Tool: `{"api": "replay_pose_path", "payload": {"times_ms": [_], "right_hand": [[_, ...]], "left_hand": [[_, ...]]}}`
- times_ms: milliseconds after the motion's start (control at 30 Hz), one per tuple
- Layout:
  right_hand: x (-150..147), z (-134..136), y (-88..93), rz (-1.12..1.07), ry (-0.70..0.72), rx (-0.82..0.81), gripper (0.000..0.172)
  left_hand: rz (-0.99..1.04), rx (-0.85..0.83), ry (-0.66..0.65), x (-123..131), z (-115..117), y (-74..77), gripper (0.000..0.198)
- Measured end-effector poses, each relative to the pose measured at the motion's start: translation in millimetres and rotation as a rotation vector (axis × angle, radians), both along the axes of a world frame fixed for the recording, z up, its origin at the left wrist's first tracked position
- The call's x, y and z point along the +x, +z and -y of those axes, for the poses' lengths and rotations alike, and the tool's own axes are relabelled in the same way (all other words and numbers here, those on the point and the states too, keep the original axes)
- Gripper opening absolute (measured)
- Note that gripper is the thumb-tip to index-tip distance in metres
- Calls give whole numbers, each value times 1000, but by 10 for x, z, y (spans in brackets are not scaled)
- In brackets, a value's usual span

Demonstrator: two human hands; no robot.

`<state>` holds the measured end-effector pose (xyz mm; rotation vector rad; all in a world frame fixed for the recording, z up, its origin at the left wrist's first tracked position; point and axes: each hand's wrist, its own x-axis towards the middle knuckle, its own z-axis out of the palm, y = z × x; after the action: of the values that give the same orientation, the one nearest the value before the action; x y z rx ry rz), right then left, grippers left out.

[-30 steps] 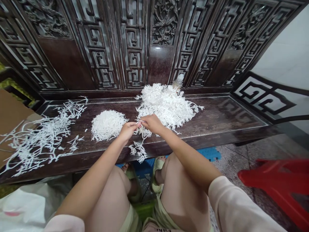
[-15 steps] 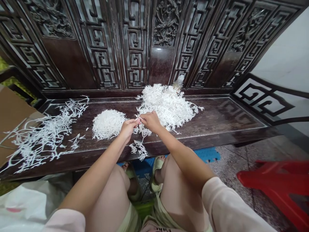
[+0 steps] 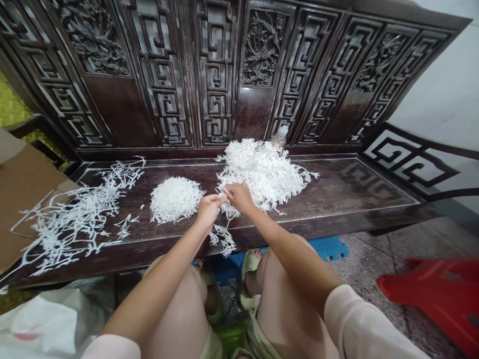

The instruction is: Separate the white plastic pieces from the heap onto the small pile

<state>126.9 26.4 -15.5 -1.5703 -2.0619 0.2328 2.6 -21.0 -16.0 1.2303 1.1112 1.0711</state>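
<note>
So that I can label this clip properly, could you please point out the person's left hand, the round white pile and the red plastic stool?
the person's left hand (image 3: pixel 208 209): head view, on the back of the hand
the round white pile (image 3: pixel 174 200): head view, on the middle of its top
the red plastic stool (image 3: pixel 426 289): head view, on its upper part

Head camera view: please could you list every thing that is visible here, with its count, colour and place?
Carved wooden settee: one, dark brown, across the view.
Large sprig pile: one, white, mid-seat.
Round sprig heap: one, white, left of the large pile.
Loose sprigs: many, white, left seat end.
Sprig bunch: one, white, at the seat's front edge, below the hands.
Plastic bottle: one, clear, behind the large pile.
Cardboard: one piece, brown, far left.
Plastic bag: one, white, lower left.
Plastic stool: one, red, lower right.
Floor mat: one, blue, below the settee.
Sandals: two, pale green, on the feet.
Left hand: one, at the large pile's front.
Right hand: one, beside the left hand.
</note>
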Motion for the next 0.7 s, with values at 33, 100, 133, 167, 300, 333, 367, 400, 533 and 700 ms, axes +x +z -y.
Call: {"api": "replay_pose_path", "payload": {"times_ms": [33,100,133,167,300,333,367,400,533,700], "right_hand": [[98,-54,-12,-62,-111,-45,38],[329,-141,-35,-183,-217,-120,38],[436,-162,-44,-222,-210,-158,36],[519,-163,-50,-252,-174,-194,34],[519,-8,13,-372,-8,-425,36],[454,49,50,-413,2,-454,37],[381,102,90,-465,-7,-470,39],[309,144,128,-522,-14,-486,40],[151,195,199,-729,-3,-512,38],[190,169,167,-820,31,-584,34]], "left_hand": [[-40,34,-152,80,108,-2,25],[-95,97,-312,224,275,-5,31],[-143,102,-293,261,304,1,34],[-201,111,-203,259,282,16,36],[-424,204,102,-188,-195,81,34],[-495,184,196,-370,-343,71,35],[-573,157,283,-550,-475,43,35],[-654,128,320,-713,-585,-1,33],[-937,-18,442,-1050,-773,-226,35],[-1017,-122,569,-979,-721,-262,66]]}}
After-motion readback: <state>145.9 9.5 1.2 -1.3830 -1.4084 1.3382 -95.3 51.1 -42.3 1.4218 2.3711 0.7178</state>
